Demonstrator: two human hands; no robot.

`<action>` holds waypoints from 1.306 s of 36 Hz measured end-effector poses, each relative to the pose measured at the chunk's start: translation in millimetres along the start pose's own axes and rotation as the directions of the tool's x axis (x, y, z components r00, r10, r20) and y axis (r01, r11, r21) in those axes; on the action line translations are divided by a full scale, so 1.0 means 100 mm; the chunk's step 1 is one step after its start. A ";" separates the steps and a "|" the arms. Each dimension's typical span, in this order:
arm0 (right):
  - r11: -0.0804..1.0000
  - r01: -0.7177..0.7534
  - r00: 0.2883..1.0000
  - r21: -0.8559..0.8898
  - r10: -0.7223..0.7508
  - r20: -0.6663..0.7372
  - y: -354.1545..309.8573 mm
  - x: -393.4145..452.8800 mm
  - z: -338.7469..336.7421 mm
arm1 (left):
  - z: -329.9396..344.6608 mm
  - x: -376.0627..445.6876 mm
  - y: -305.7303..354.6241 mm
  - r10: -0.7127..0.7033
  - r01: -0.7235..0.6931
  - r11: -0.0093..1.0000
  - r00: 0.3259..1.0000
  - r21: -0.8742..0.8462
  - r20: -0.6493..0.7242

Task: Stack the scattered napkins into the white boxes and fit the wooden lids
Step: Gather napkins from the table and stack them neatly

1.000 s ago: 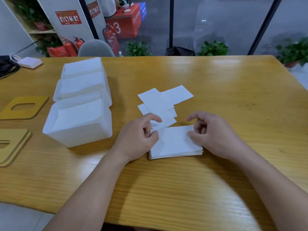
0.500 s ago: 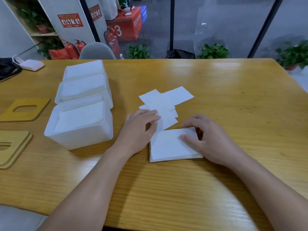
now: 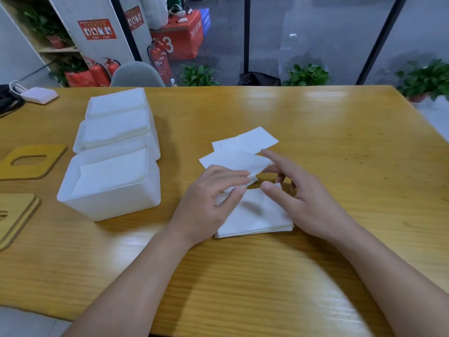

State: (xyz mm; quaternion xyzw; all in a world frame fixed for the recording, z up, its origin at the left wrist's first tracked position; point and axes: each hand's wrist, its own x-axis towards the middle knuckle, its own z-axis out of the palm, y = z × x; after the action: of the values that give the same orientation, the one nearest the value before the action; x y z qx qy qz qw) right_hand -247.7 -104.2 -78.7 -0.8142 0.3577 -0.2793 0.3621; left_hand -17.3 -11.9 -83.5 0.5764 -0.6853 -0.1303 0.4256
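A neat stack of white napkins [image 3: 257, 217] lies on the wooden table in front of me. Beyond it lie a few loose napkins [image 3: 245, 139]. My left hand [image 3: 211, 203] pinches the near edge of one loose napkin [image 3: 233, 160] between thumb and fingers, holding it just above the stack's far edge. To the right of it, my right hand [image 3: 301, 198] hovers over the stack's right side with fingers spread and holds nothing. Three white boxes stand in a row at the left, near [image 3: 107, 207], middle [image 3: 153, 142] and far [image 3: 147, 100], each holding napkins.
A wooden lid with a slot [image 3: 31, 161] lies left of the boxes, and stacked lids [image 3: 14, 215] sit at the left edge. A white pouch [image 3: 41, 94] rests at the far left corner. A grey chair back [image 3: 136, 74] stands behind the table.
My left hand has taken hold of a loose napkin and drawn it toward the stack. My right hand has lifted off the stack and spread its fingers.
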 end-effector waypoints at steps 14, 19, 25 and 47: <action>0.985 0.170 0.967 0.035 -0.159 -0.201 -0.04 -0.02 0.01 | -0.05 0.00 0.10 -0.075 0.066 0.996 0.987 -0.067 -0.145; 0.968 0.249 0.949 0.025 -0.239 -0.204 -0.07 -0.04 0.03 | -0.05 0.03 0.07 -0.198 0.189 0.980 0.957 -0.060 -0.213; 0.965 0.251 0.946 0.078 -0.228 -0.232 -0.11 -0.05 0.03 | -0.02 0.03 0.03 -0.303 0.266 0.945 0.931 -0.189 -0.205; 0.993 -0.114 0.991 0.013 0.113 0.078 0.00 -0.02 -0.12 | -0.09 0.00 -0.01 -0.322 0.314 0.937 0.946 -0.153 -0.030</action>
State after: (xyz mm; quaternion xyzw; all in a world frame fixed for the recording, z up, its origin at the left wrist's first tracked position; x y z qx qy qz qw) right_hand -257.4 -106.9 -72.2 -0.7995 0.3866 -0.2297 0.3982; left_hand -9.7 -9.1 -78.8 0.6503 -0.5597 -0.2314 0.4585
